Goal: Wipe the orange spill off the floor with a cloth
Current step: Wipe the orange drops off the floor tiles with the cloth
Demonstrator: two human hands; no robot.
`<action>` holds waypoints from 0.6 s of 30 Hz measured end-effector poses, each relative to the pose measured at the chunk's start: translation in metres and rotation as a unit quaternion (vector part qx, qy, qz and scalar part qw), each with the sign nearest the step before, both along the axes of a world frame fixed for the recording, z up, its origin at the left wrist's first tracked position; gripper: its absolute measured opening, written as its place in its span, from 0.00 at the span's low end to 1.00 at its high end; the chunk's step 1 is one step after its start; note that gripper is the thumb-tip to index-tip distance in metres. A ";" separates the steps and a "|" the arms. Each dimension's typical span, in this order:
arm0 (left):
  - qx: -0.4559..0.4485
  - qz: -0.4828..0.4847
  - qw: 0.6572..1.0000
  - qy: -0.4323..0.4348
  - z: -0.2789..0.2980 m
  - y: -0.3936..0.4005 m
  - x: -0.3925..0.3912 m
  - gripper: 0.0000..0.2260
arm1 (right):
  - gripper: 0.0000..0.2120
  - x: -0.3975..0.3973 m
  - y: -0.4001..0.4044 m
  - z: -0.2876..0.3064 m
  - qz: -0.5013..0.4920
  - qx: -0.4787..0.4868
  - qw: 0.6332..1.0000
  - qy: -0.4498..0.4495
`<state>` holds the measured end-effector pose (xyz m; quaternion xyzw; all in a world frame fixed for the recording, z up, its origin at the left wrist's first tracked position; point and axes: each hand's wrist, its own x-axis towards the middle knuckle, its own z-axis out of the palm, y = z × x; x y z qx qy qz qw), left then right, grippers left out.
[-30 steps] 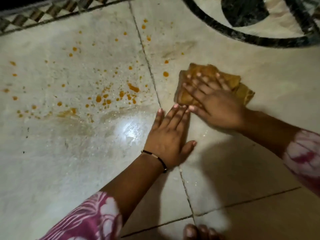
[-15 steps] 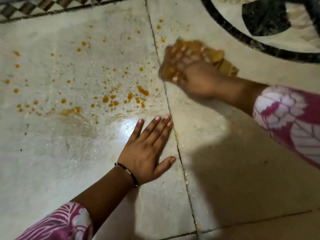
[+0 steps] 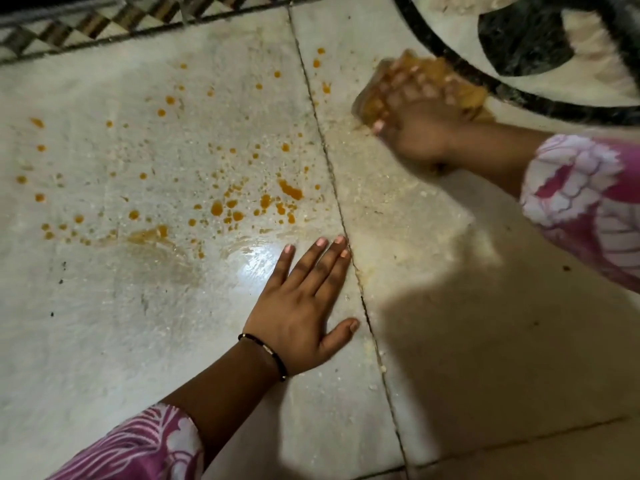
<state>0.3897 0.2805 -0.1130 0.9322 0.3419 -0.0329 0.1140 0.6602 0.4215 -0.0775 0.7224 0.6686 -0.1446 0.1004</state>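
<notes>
Orange drops and smears of the spill (image 3: 221,207) are scattered over the pale marble floor (image 3: 121,323), mostly left of the tile joint. An orange-stained cloth (image 3: 467,93) lies flat on the floor at the upper right, blurred by motion. My right hand (image 3: 415,123) presses down on the cloth with fingers spread over it. My left hand (image 3: 304,306) rests flat on the floor near the joint, fingers apart, holding nothing, just below the spill.
A dark tile joint (image 3: 346,230) runs diagonally between the hands. A black curved inlay (image 3: 502,88) lies at the top right, close behind the cloth. A chequered border strip (image 3: 104,26) runs along the top left. A bright light glare (image 3: 256,265) shows beside my left fingertips.
My right hand has pushed the cloth away from me and to the right, up to the black inlay. My left hand stays planted flat on the floor.
</notes>
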 end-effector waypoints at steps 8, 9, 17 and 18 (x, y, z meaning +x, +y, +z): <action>-0.004 -0.005 1.000 -0.006 -0.002 -0.001 -0.002 0.34 | 0.36 -0.016 -0.134 -0.014 0.264 0.043 0.964 -0.017; -0.011 0.000 1.000 -0.016 -0.001 -0.001 -0.002 0.34 | 0.36 -0.003 -0.148 -0.015 0.238 0.041 0.970 -0.020; -0.020 -0.021 1.000 -0.004 0.015 -0.010 -0.091 0.33 | 0.53 -0.012 -0.185 0.009 0.032 0.118 0.992 0.016; -0.003 -0.035 0.999 0.014 0.021 -0.001 -0.106 0.33 | 0.55 -0.015 -0.183 0.014 0.008 0.133 0.991 0.001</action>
